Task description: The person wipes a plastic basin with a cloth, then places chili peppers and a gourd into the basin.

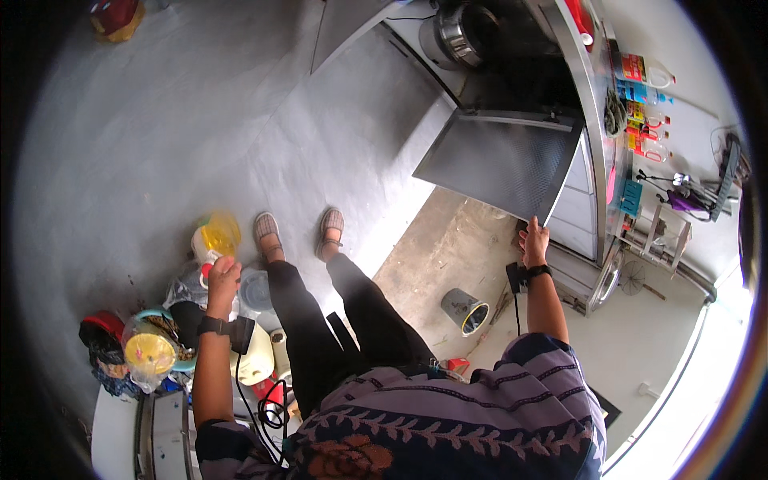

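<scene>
My left hand (223, 282) grips a clear plastic jug of yellow oil (218, 235) near its red cap, holding it over a crowd of containers. At the right, my right hand (533, 245) has its fingers on the corner of a dark cabinet door (495, 159), which stands swung out. Inside the dark cabinet behind it, a shiny metal pot (465, 37) shows; the deeper interior is too dark to read. A black strap with a corded device is on each wrist.
Several bottles (645, 108) line the counter (606, 120) at the right. A grey bin (464, 309) stands on the bare floor. Bagged goods, a yellow-lidded container (150, 353) and a cream jug (255, 357) crowd the lower left. Another door panel (348, 27) sticks out at the top.
</scene>
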A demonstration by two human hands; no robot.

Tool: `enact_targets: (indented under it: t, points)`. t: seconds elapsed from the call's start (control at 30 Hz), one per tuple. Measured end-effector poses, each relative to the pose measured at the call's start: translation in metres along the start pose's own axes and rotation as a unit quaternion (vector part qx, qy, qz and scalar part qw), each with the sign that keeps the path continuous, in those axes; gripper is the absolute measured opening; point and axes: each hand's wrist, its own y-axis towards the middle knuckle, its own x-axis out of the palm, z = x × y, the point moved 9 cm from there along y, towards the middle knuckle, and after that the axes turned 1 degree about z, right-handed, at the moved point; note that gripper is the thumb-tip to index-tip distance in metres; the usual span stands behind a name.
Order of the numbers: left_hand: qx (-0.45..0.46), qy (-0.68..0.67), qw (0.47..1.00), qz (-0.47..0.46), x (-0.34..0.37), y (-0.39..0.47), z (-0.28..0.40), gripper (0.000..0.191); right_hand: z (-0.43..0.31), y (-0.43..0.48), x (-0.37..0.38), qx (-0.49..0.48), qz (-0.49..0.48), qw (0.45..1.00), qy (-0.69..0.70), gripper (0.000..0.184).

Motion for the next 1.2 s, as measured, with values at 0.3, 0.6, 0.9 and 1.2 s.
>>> enact_targets:
  t: [0.3, 0.6, 0.9, 1.2]
  points:
    - [0.146, -0.076, 0.986, 0.038, -0.070, -0.066, 0.062, 0.015, -0.047, -0.012, 0.026, 0.041, -0.118, 0.991, 0.055, 0.049]
    - [0.101, -0.168, 0.961, 0.194, -0.161, -0.146, 0.020, 0.022, -0.125, -0.002, 0.065, -0.018, -0.197, 0.980, 0.006, 0.067]
    - [0.263, -0.064, 0.927, 0.261, -0.118, -0.241, 0.030, 0.020, -0.209, 0.010, 0.135, -0.151, -0.374, 0.914, 0.049, 0.054]
    - [0.231, 0.003, 0.908, 0.349, -0.130, -0.271, 0.094, 0.028, -0.280, -0.104, 0.252, -0.256, -0.390, 0.884, 0.027, 0.035]
